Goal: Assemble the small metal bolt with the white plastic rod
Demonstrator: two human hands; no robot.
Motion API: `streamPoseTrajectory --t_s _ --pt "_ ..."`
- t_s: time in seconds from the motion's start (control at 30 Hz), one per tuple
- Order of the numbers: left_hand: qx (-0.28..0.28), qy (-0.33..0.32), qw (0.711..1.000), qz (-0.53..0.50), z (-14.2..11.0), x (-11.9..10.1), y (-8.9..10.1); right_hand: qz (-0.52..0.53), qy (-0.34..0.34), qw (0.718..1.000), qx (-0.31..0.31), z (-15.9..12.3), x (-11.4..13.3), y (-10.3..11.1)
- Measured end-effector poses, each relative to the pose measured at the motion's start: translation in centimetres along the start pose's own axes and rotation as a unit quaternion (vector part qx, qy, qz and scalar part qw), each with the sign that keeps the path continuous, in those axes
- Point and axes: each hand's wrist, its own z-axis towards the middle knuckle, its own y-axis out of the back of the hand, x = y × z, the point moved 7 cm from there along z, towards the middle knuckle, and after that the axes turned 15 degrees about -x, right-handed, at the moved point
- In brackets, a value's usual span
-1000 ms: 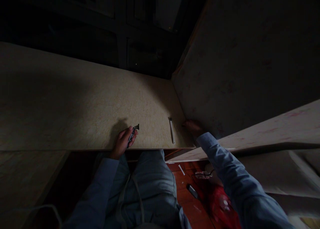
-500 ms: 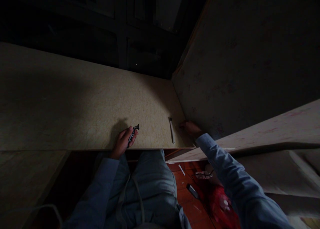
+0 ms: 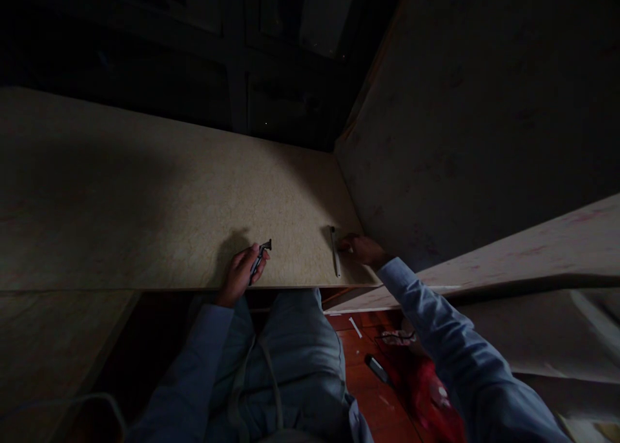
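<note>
My left hand [image 3: 241,270] is closed around the handle of a razor [image 3: 257,263], its dark head pointing up and to the right, just above the front part of the beige counter [image 3: 203,191]. A slim white toothbrush [image 3: 336,254] with a dark head lies on the counter near its right end. Beside it, on its right, is my right hand [image 3: 363,250], fingers bent and pointing at the handle. The dim light hides whether the fingertips touch it. Nothing shows in this hand.
A patterned wall panel [image 3: 465,152] rises at the right end of the counter. Behind the counter is a dark window [image 3: 237,75]. Below, the red-brown floor [image 3: 361,391] holds a red bag [image 3: 431,391], a dark-and-light small object [image 3: 376,369] and a white strip [image 3: 355,327].
My right hand has moved left from the wall side to the toothbrush. My left hand with the razor has stayed almost in place.
</note>
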Motion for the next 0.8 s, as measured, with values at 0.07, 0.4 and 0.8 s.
streamPoseTrajectory --t_s 0.07,0.4,0.8 --pt "-0.001 0.001 1.000 0.000 0.0 0.0 0.0 0.006 -0.003 1.000 -0.004 -0.1 0.0 0.3" --pt "0.002 -0.012 1.000 0.005 0.1 0.1 0.2 0.018 -0.015 1.000 -0.002 -0.1 -1.1 -0.5" --pt "0.004 -0.005 1.000 0.006 -0.1 -0.2 -0.1 0.087 -0.031 0.996 -0.016 -0.4 -1.6 -1.0"
